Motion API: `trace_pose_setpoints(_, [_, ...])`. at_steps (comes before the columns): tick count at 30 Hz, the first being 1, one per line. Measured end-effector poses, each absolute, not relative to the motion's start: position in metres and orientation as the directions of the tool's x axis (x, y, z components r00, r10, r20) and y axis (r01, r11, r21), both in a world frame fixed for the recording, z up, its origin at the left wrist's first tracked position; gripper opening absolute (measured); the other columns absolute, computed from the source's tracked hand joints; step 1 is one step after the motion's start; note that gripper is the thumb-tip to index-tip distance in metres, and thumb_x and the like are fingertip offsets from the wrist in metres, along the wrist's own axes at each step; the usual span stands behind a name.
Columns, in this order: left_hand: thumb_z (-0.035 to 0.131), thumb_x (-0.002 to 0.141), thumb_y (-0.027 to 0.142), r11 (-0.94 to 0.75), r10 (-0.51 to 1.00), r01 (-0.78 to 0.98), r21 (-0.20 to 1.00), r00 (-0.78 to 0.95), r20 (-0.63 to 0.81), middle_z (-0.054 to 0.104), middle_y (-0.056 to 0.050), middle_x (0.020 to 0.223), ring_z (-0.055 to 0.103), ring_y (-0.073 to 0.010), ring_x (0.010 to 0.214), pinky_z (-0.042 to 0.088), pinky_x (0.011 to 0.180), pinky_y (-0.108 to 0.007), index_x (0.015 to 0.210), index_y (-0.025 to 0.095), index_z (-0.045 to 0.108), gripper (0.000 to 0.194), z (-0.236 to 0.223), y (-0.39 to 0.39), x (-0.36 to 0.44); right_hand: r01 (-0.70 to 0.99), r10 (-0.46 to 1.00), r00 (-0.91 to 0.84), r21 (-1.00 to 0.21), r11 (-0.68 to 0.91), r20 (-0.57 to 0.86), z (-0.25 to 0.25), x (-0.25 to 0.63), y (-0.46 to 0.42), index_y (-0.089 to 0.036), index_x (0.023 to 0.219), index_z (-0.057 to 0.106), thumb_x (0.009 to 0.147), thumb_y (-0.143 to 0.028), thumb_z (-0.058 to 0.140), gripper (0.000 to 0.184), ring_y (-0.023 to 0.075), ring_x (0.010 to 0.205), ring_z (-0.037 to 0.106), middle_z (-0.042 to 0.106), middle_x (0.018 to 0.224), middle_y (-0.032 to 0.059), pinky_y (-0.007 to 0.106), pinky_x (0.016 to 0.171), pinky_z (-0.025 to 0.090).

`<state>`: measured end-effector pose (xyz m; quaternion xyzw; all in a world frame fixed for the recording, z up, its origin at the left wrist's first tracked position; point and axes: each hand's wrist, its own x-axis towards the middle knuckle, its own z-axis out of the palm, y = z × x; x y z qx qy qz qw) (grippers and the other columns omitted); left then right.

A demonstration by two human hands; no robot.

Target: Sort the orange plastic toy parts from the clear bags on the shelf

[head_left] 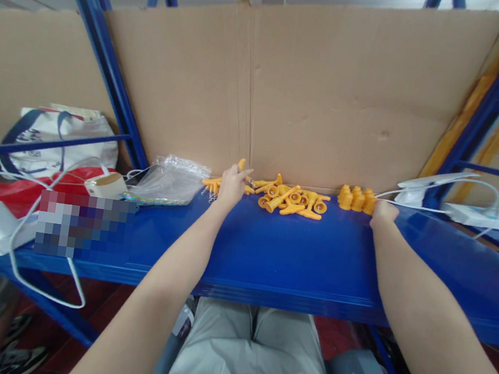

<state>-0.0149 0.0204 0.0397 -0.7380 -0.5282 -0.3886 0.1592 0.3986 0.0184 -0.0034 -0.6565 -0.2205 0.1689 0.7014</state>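
My left hand (232, 186) is at the back of the blue shelf, its fingers closed on a small yellow plastic piece (241, 164) whose tip sticks up past them. Beside and partly behind that hand lie yellow pieces with small metal chains (213, 185). To its right is a loose heap of yellow horn-shaped plastic pieces (294, 199), several with round hollow ends. My right hand (385, 212) is at the right end of a cluster of upright yellow knob-like pieces (357, 199). Its fingers are hidden from view, so I cannot tell whether it grips one.
A clear plastic bag (173, 182) lies left of the yellow pieces. Farther left are a red bag (7, 193), white cables and a white cloth bag (66, 136). A cardboard sheet (337, 88) closes the back. At right stands a white power strip (491, 218). Another person's leg shows lower left.
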Motion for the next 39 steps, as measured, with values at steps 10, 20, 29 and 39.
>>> trace_pose_setpoints(10, [0.049,0.088,0.013,-0.302,0.735,0.947,0.112,0.157,0.660,0.067,-0.010,0.102,0.063,-0.0273,0.104,0.045,0.094,-0.038,0.112,0.026,0.073,0.037,0.018,0.031,-0.038,-0.053,0.474,0.881,-0.993,0.102,0.002,0.010,0.376,-0.003,-0.022,0.063,0.043,0.079,0.000,0.048,0.028,0.0129,0.075,0.053,0.048,0.070,-0.0010,0.026,0.070,0.047])
trace_pose_setpoints(20, [0.048,0.088,0.017,-0.207,0.846,0.976,0.070,0.143,0.513,0.064,-0.013,0.127,0.053,-0.0331,0.126,0.032,0.108,-0.060,0.126,0.030,0.063,0.043,0.000,0.037,-0.041,-0.084,0.470,0.882,-0.989,0.125,-0.016,0.018,0.366,-0.012,-0.021,0.062,0.045,0.078,0.002,0.048,0.029,0.0115,0.073,0.052,0.046,0.065,-0.0029,0.023,0.068,0.046])
trace_pose_setpoints(29, [0.059,0.083,0.051,-0.086,0.941,0.983,0.163,0.026,0.338,0.047,-0.017,0.150,0.039,-0.0429,0.141,0.033,0.110,-0.063,0.138,0.028,0.055,0.060,0.001,0.035,-0.038,-0.055,0.461,0.887,-0.993,0.105,-0.001,0.017,0.366,-0.013,-0.022,0.062,0.044,0.078,0.001,0.047,0.028,0.0124,0.076,0.053,0.049,0.069,-0.0009,0.024,0.071,0.047])
trace_pose_setpoints(39, [0.035,0.097,0.034,0.021,0.976,0.988,0.155,-0.054,0.213,0.026,-0.011,0.164,0.023,-0.0264,0.152,0.021,0.123,-0.050,0.153,0.024,0.037,0.057,0.002,0.035,-0.035,-0.069,0.454,0.891,-0.993,0.095,-0.019,0.011,0.374,-0.004,-0.022,0.064,0.046,0.075,-0.001,0.051,0.024,0.0150,0.087,0.065,0.061,0.076,0.0017,0.021,0.075,0.052])
